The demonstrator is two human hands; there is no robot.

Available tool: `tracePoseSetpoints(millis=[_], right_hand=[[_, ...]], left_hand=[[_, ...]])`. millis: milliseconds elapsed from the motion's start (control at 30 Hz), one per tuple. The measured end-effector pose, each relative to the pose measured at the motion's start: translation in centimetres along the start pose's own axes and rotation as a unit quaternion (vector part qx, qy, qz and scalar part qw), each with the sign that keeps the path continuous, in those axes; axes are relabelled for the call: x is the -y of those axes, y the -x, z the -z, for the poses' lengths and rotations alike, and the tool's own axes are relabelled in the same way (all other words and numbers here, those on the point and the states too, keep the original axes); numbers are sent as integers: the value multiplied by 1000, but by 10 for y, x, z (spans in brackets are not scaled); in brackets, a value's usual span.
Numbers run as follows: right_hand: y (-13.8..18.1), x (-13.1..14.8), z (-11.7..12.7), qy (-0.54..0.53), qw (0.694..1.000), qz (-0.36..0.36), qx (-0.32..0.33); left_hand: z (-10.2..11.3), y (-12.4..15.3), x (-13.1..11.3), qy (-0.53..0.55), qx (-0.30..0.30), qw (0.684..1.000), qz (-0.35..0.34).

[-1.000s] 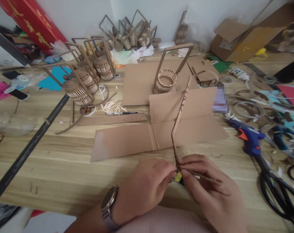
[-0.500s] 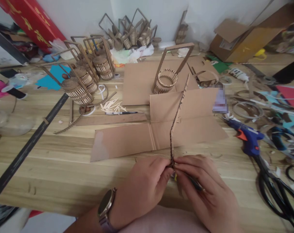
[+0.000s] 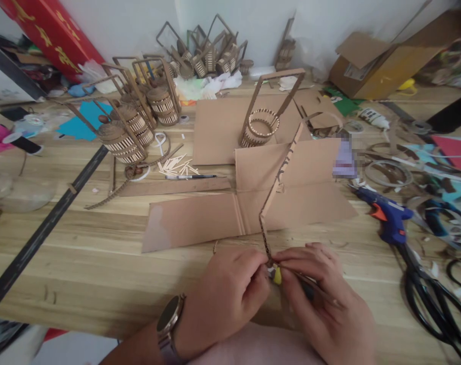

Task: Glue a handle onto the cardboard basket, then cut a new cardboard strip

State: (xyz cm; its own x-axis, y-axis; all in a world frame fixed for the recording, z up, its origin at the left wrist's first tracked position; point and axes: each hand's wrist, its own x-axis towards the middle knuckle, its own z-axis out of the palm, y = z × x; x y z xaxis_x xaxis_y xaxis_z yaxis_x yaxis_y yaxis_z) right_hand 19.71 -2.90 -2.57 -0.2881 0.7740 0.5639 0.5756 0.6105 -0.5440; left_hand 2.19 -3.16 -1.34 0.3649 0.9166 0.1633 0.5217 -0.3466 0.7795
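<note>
A narrow strip of corrugated cardboard [image 3: 272, 195], bent partway along, rises from my fingertips and leans to the right. My left hand [image 3: 230, 284] is closed, pinching the strip's near end between thumb and fingers. From the other side my right hand [image 3: 325, 299] is closed on the same end, and a thin brown length runs back across its fingers. Just under the fingertips shows a small yellow piece [image 3: 277, 275], too little seen to name. Flat cardboard sheets [image 3: 194, 220] lie beyond my hands. On them stands a small round slatted basket [image 3: 259, 134] with a tall handle.
At the right lie a blue glue gun [image 3: 395, 218], black-handled scissors [image 3: 431, 299] and tangled scraps. Several lidded baskets [image 3: 120, 139] stand at left, near small sticks [image 3: 175, 165] and a pen [image 3: 190, 177]. A long black bar [image 3: 48, 228] crosses the left side. A cardboard box [image 3: 382, 61] sits back right.
The strip's upper part has swung slightly right and its bend has shifted left. My right hand has turned a little, showing more of the yellow piece and the thin brown length.
</note>
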Motion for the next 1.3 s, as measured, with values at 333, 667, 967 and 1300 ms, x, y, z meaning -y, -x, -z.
tracePoseSetpoints(millis=[333, 667, 967, 1300], right_hand=[[-1, 0, -1, -8, 999, 33, -9], [0, 2, -1, 59, 997, 48, -7], [1, 2, 0, 30, 999, 12, -4], [-1, 3, 0, 25, 999, 15, -16]], left_hand=[[2, -1, -1, -1, 1, 1000, 15], [-2, -2, -2, -41, 8, 999, 31], [-2, 0, 1, -47, 8, 999, 24], [2, 1, -2, -11, 13, 999, 30]])
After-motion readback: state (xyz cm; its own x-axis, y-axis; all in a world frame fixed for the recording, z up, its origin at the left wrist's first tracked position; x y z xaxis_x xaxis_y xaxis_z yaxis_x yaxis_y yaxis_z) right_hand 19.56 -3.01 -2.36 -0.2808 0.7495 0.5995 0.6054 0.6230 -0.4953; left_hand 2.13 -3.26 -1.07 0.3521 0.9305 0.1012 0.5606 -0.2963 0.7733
